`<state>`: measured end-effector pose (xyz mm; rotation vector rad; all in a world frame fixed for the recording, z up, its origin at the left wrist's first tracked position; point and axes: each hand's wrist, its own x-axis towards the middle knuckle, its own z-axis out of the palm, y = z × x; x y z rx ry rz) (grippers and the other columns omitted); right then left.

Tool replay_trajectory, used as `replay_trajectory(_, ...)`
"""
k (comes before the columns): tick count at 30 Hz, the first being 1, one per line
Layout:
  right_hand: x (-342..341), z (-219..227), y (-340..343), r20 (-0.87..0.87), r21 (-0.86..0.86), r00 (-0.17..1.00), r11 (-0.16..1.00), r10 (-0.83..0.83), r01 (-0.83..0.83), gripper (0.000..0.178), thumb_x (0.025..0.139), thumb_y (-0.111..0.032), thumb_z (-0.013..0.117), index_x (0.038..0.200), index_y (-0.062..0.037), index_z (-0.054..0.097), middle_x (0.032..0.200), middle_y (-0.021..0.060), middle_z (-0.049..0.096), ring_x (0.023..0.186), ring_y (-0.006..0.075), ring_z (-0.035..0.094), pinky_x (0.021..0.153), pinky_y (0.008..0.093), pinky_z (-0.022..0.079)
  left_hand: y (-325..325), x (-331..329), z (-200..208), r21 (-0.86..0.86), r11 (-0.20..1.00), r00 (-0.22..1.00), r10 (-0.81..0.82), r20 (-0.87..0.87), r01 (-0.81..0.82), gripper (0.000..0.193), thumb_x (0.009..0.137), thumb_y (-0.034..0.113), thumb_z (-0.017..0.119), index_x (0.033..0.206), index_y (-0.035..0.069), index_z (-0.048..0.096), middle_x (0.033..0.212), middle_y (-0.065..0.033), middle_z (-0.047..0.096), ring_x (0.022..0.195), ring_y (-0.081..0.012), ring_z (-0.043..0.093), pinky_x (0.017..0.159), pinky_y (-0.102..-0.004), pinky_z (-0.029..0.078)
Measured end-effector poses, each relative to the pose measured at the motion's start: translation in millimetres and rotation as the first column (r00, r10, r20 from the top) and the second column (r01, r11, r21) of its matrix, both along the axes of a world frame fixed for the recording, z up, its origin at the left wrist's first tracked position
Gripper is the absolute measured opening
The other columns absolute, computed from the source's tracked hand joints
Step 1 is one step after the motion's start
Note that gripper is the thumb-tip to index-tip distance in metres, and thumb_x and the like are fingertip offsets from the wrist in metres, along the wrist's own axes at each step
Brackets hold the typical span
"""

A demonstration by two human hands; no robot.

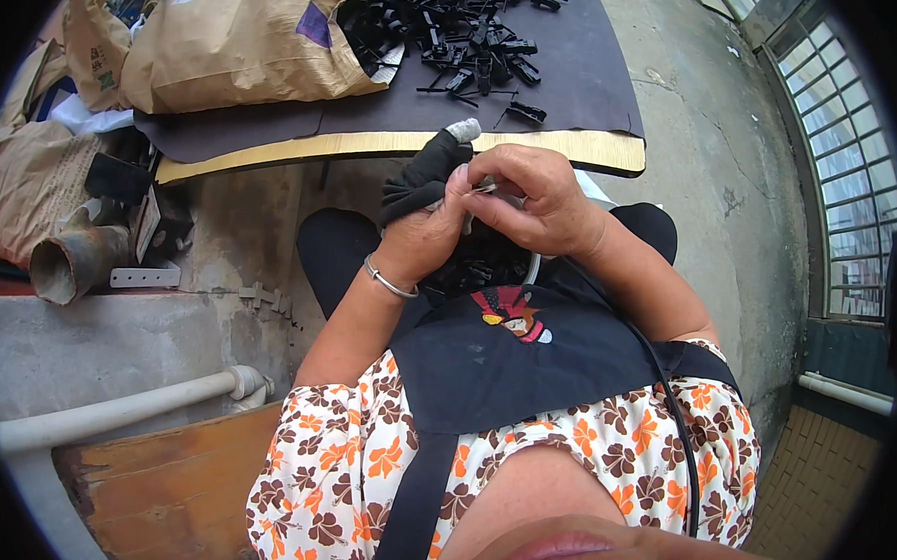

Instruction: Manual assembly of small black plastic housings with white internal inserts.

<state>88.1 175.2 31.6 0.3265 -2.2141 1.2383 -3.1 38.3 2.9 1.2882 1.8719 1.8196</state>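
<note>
My left hand (pixel 423 214) is raised over my lap, its fingers covered by black cloth like a glove with a grey fingertip, its thumb bare. My right hand (pixel 540 199) is bare and meets the left thumb, finger and thumb closed in a pinch. Between the two hands shows a small pale sliver (pixel 485 189), too small to name. Whatever else the left fingers hold is hidden. Below the hands, black plastic parts (pixel 479 271) lie in a container with a pale rim (pixel 534 269) on my lap, partly covered by my arms and the dark apron (pixel 534 374).
Ahead stands a table with a dark cover (pixel 567 95) and a bare yellow edge. A heap of black plastic clip-like parts (pixel 469 41) spills from a brown paper sack (pixel 239 46). At left are another sack (pixel 32 187), a rusty pipe piece (pixel 74 259) and a white pipe (pixel 123 406).
</note>
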Motion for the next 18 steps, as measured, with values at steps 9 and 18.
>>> replay_trajectory(9,-2.0,-19.3,-1.6,0.066,-0.046,0.973,0.973,-0.222,0.226,0.013,0.08,-0.004,0.064,0.077,-0.0022,0.052,0.062,0.0015,0.047,0.052,0.0074,0.042,0.048,0.0219,0.036,-4.9,7.1,13.4,-0.017,0.995,0.994,-0.096,0.057,0.098,0.032,0.088,0.008,0.052,0.118,-0.005,0.052,0.093,-0.0077,0.063,0.082,-0.0102,0.056,0.075,-0.025,0.046)
replay_trajectory(18,-1.1,-4.4,10.1,0.385,-0.144,0.922,0.986,-0.023,0.085,0.02,0.091,-0.02,0.053,0.085,-0.0013,0.054,0.067,0.0009,0.047,0.061,0.0085,0.043,0.055,0.0236,0.039,-3.7,-0.5,11.1,-0.111,0.994,0.993,-0.01,0.12,0.024,0.032,0.086,0.007,0.052,0.116,-0.005,0.052,0.103,-0.0134,0.063,0.092,-0.0181,0.059,0.084,-0.0269,0.044)
